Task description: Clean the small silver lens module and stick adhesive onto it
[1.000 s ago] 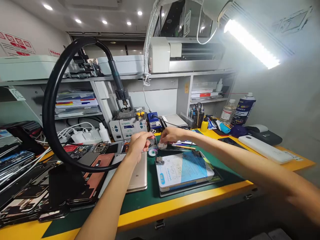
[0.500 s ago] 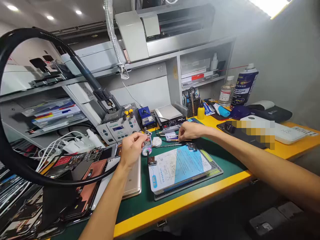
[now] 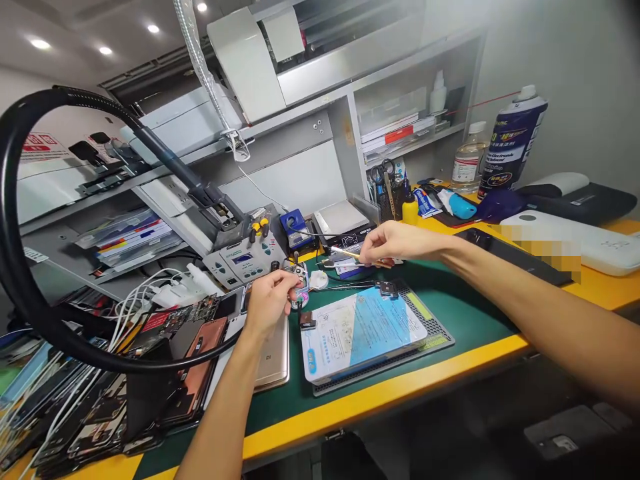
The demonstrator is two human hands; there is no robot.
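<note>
My right hand (image 3: 383, 243) is closed on a thin brush-like tool (image 3: 347, 253), raised above the back of the green mat (image 3: 465, 300). Its pale tip points left. My left hand (image 3: 273, 297) is pinched at the edge of a small phone part (image 3: 301, 275); what lies between its fingertips is too small to make out. Right of it sits a round white item (image 3: 319, 280). In front, a white and blue box (image 3: 363, 333) carries a small dark module (image 3: 307, 321) at its left corner and another (image 3: 387, 289) at its back right.
A black magnifier ring (image 3: 10, 220) arches over stacked phone parts (image 3: 165, 373) at left. Soldering station (image 3: 245, 260), yellow bottle (image 3: 410, 210), clear bottle (image 3: 466, 163) and spray can (image 3: 515, 143) stand behind. A gold phone (image 3: 275, 360) lies beside my left forearm.
My right hand has lifted from the mat with the brush-like tool in it. My left hand stays by the phone part. The whole view has shifted and tilted slightly.
</note>
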